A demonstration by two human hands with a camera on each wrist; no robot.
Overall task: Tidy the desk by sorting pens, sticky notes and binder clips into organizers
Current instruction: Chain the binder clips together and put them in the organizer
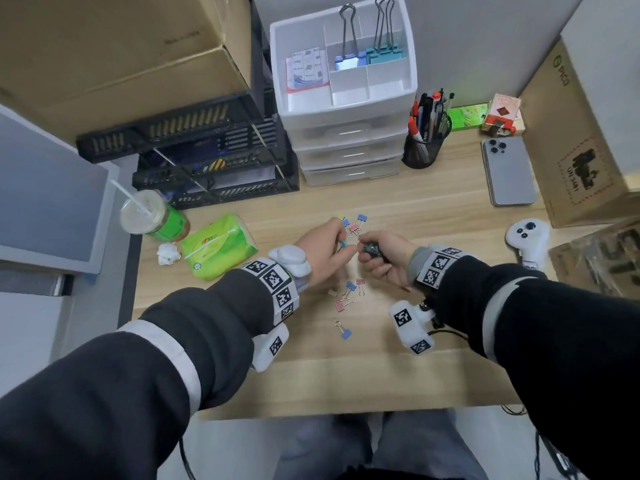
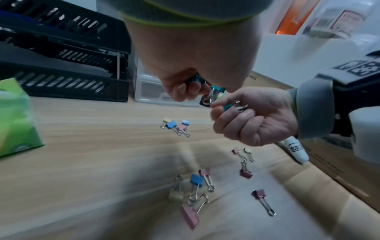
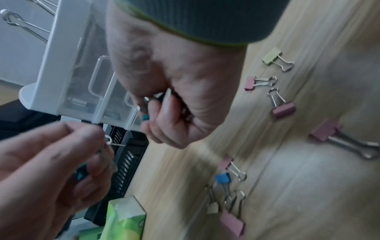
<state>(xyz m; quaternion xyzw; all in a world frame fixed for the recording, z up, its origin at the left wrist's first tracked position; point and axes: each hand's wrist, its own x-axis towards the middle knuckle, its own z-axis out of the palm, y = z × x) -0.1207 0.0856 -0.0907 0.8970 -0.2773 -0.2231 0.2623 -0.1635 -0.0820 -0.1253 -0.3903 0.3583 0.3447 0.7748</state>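
On the wooden desk (image 1: 398,209), the white drawer organizer (image 1: 346,109) stands at twelve o'clock from the hands. The left hand (image 1: 322,251) pinches a teal binder clip (image 1: 344,244); the right hand (image 1: 384,259) curls around a bunch of teal clips (image 1: 372,250). Loose small clips (image 1: 348,296) lie at six o'clock.
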